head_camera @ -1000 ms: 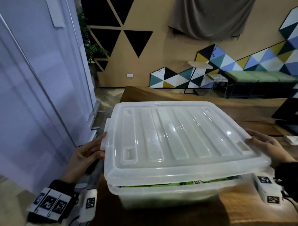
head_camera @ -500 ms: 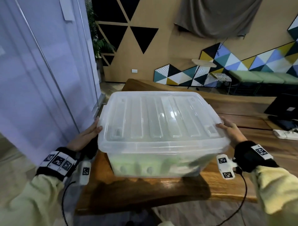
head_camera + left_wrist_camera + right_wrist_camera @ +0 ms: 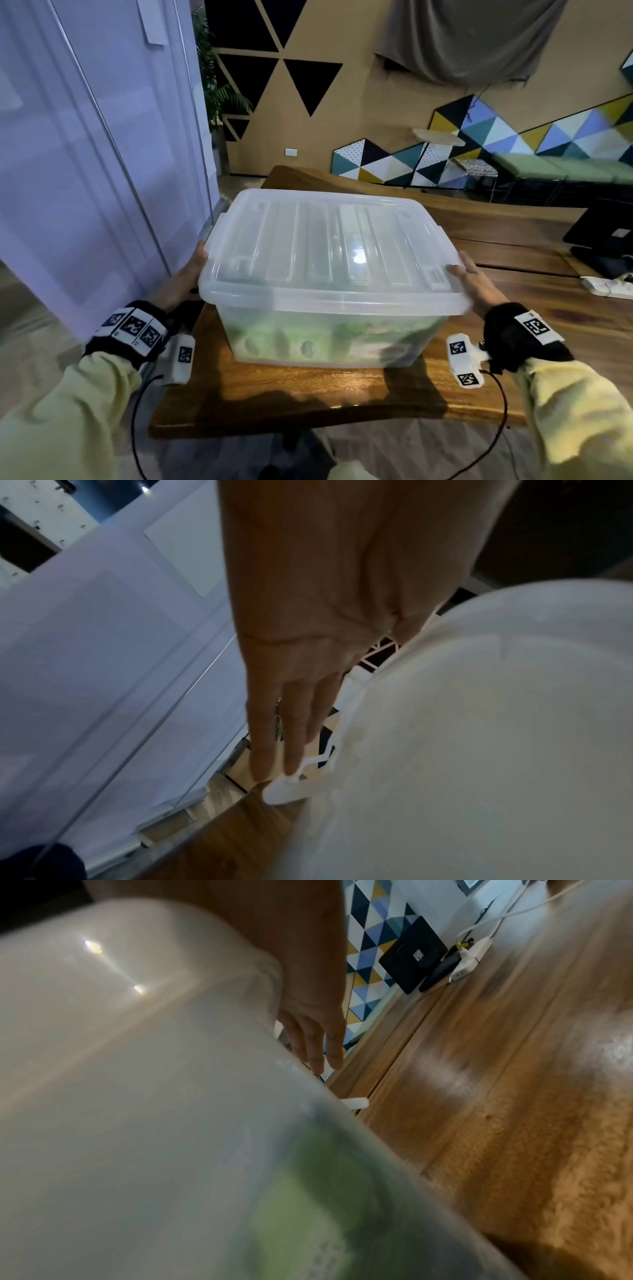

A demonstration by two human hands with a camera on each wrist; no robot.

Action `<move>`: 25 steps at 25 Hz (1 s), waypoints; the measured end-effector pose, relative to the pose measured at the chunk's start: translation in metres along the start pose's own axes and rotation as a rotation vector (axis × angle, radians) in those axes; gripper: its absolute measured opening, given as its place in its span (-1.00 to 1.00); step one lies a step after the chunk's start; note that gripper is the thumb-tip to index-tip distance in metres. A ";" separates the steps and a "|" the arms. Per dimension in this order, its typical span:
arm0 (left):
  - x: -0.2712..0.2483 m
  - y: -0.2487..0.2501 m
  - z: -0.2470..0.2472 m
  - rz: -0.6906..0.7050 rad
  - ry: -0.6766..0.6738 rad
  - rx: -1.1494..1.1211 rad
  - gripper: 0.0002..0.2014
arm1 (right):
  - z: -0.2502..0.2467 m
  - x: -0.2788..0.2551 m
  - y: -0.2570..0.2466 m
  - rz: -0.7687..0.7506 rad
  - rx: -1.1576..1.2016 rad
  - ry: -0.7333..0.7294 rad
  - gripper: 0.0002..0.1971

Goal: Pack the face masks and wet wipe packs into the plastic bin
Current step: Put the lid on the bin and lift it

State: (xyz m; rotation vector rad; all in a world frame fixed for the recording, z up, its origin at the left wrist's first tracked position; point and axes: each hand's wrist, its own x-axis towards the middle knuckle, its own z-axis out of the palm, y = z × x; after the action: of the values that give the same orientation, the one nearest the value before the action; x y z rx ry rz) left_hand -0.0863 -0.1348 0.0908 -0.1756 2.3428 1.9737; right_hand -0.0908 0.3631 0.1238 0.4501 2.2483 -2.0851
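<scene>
The plastic bin (image 3: 329,329), translucent and rectangular, sits at the near left corner of a wooden table (image 3: 342,390); a ribbed clear lid (image 3: 325,246) lies across its top, overhanging the walls on every side; green packs (image 3: 308,337), blurred through the front wall, fill the lower part of the bin, and whether they are wipes or masks cannot be told. The table, dark-grained and glossy, runs away to the right, where a black device (image 3: 606,236) and a white power strip (image 3: 609,287) lie well apart from the bin; a pale glass partition (image 3: 85,171) stands just left of the table. The left hand (image 3: 181,284) lies flat along the lid's left edge, fingers straight and together, their tips near the lid's side tab in the left wrist view (image 3: 291,669); the right hand (image 3: 476,284) rests on the lid's right near corner, thumb on top and fingers extended along the rim, loosely spread in the right wrist view (image 3: 315,1031); neither hand curls round anything. Both wrists wear black bands with printed square markers.
</scene>
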 end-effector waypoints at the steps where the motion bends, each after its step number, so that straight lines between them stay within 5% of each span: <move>1: -0.003 -0.001 0.003 -0.056 0.041 0.014 -0.07 | 0.001 0.000 0.001 -0.016 0.009 0.036 -0.37; 3: -0.011 -0.003 0.006 -0.183 0.107 0.036 0.00 | -0.004 0.001 0.010 -0.029 0.084 0.082 -0.21; 5: -0.023 -0.011 0.009 -0.271 0.155 -0.037 -0.13 | -0.012 -0.002 0.031 0.024 0.158 0.083 0.06; 6: -0.035 -0.013 0.014 -0.308 0.141 -0.085 -0.20 | -0.012 -0.011 0.036 0.051 0.197 0.064 0.06; 8: -0.065 -0.009 0.029 -0.342 -0.008 -0.196 -0.27 | -0.009 -0.027 0.042 0.117 0.266 -0.039 -0.24; 12: -0.094 0.003 0.054 -0.310 -0.058 -0.228 -0.15 | -0.009 -0.027 0.043 0.114 0.443 -0.066 -0.56; 15: -0.090 0.006 0.065 -0.255 0.059 -0.315 -0.17 | -0.002 -0.024 0.041 0.115 0.534 -0.023 -0.62; 21: -0.073 0.039 0.091 -0.028 0.322 -0.568 -0.72 | 0.008 -0.025 0.048 0.034 0.688 0.177 -0.13; 25: -0.043 0.026 0.082 -0.069 0.481 -0.686 -0.78 | 0.012 -0.024 0.029 -0.009 0.663 0.334 -0.68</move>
State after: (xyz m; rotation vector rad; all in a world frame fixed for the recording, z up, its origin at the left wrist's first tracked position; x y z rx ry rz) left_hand -0.0485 -0.0483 0.1083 -0.8307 1.6944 2.8608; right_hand -0.0625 0.3483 0.1002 0.8648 1.6075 -2.9156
